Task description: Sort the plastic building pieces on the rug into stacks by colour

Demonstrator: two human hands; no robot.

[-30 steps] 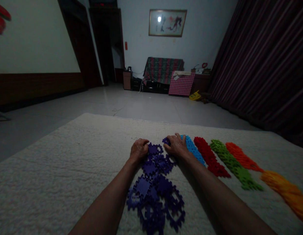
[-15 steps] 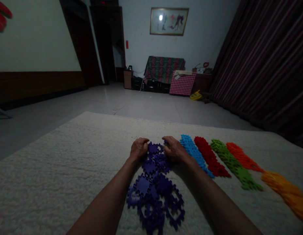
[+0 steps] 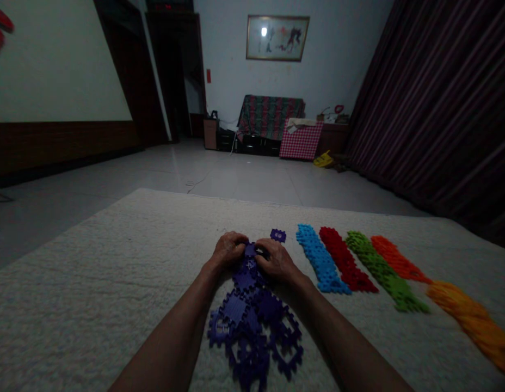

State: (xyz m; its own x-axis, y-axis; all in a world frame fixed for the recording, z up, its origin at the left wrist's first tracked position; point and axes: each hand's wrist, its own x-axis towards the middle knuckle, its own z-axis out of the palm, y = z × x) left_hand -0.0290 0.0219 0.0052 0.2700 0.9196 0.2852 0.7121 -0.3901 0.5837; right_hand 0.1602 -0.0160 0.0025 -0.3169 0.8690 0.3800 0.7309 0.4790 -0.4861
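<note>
the left hand (image 3: 230, 249) and right hand (image 3: 277, 260), half curled, flank 1 purple toothed tile (image 3: 250, 250) at the far end of the purple pile (image 3: 236, 308); whether they pinch it, i cannot tell. even pressure from 2 sides should align it.

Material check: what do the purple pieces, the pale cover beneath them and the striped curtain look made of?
Purple pieces: probably molded plastic, smooth with a faint sheen; crisp teeth and cut-out openings suggest it.
Pale cover: likely fabric, matte, perhaps quilted, judging by its puckered surface.
Striped curtain: apparently cloth, given its long folds; too dark to tell the finish.
</note>
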